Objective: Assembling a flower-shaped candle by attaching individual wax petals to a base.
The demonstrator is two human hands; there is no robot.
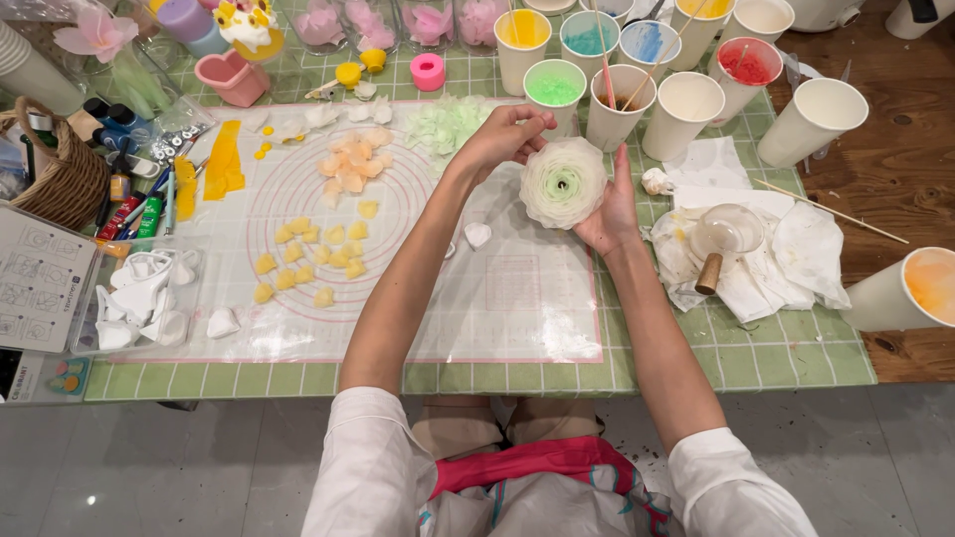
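My right hand (614,207) cups a round, layered white flower with a pale green centre (562,182) from the right side, over the far part of a translucent work mat (517,298). My left hand (507,134) reaches in from the left, its fingertips pinched on the flower's upper edge. Small yellow petals (308,261), peach petals (350,164) and pale green petals (446,121) lie in loose groups on the mat.
Paper cups with coloured contents (555,89) stand along the far edge. A glass ladle (724,239) lies on crumpled white paper at right, and an orange-filled cup (920,288) at far right. A wicker basket (65,174), tubes and white moulds (139,298) sit at left.
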